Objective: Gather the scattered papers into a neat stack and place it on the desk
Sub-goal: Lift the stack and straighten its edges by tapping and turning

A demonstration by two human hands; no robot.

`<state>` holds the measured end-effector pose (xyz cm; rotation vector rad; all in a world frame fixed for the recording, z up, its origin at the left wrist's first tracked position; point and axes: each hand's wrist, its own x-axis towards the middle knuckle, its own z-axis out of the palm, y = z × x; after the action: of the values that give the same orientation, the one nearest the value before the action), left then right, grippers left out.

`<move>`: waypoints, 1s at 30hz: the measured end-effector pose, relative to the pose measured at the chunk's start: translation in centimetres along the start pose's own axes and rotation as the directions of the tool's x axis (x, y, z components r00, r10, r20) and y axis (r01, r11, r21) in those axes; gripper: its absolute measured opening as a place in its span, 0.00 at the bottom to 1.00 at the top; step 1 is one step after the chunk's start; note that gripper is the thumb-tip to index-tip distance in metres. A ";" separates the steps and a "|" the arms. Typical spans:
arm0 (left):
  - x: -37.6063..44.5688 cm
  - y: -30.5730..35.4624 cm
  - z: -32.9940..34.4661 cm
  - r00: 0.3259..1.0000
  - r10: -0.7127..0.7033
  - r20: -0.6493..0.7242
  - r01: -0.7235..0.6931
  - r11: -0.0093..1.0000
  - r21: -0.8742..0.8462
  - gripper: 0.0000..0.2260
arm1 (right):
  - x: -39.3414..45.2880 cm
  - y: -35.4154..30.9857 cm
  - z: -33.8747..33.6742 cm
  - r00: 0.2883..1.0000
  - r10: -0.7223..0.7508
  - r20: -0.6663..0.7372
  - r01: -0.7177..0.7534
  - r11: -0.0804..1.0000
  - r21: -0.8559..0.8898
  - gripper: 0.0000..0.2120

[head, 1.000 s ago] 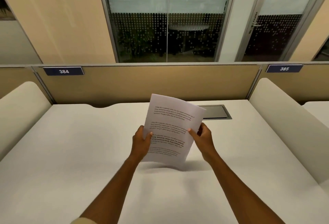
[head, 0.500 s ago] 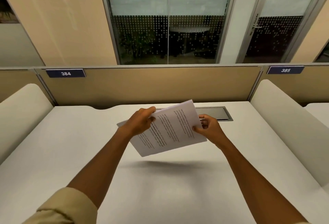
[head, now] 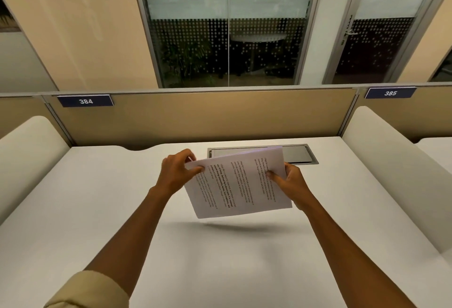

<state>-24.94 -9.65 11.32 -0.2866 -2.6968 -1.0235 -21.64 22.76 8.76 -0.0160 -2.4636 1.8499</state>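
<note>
A stack of white printed papers [head: 241, 185] hangs above the middle of the white desk [head: 97, 209], turned sideways so the text lines run up and down. My left hand [head: 177, 171] pinches the stack's upper left corner. My right hand [head: 289, 182] grips its right edge, thumb on top. The stack casts a shadow on the desk below and does not touch the surface. No loose sheets show anywhere else on the desk.
A grey cable hatch [head: 299, 154] is set into the desk behind the papers. Tan partition [head: 220, 116] closes the back; rounded white dividers stand at the left [head: 27, 151] and right [head: 391, 160]. Labels 384 [head: 85, 101] and 385 [head: 390, 93] hang on the partition.
The stack was upright a second ago; both hands have rotated it sideways and tipped it flatter, carrying it slightly farther back and right over the desk.
</note>
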 end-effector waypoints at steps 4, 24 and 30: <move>-1.7 -2.5 0.5 0.955 -0.294 -0.043 0.252 0.880 -0.402 0.13 | -0.4 1.0 -0.6 0.999 0.034 -0.015 -0.034 0.999 0.040 0.07; -8.1 -2.7 7.5 0.883 -0.412 -0.225 0.263 0.832 -0.489 0.04 | -3.6 5.6 3.4 0.984 0.144 -0.106 -0.122 0.974 0.191 0.12; -10.7 -4.5 9.1 0.884 -0.443 -0.150 0.343 0.831 -0.438 0.09 | -4.7 8.2 4.5 0.976 0.204 -0.074 -0.186 0.962 0.199 0.18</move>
<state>-17.38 -7.91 -1.20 0.3381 -2.3458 -1.6156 -17.40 20.55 -0.55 -0.3414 -2.2843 2.1035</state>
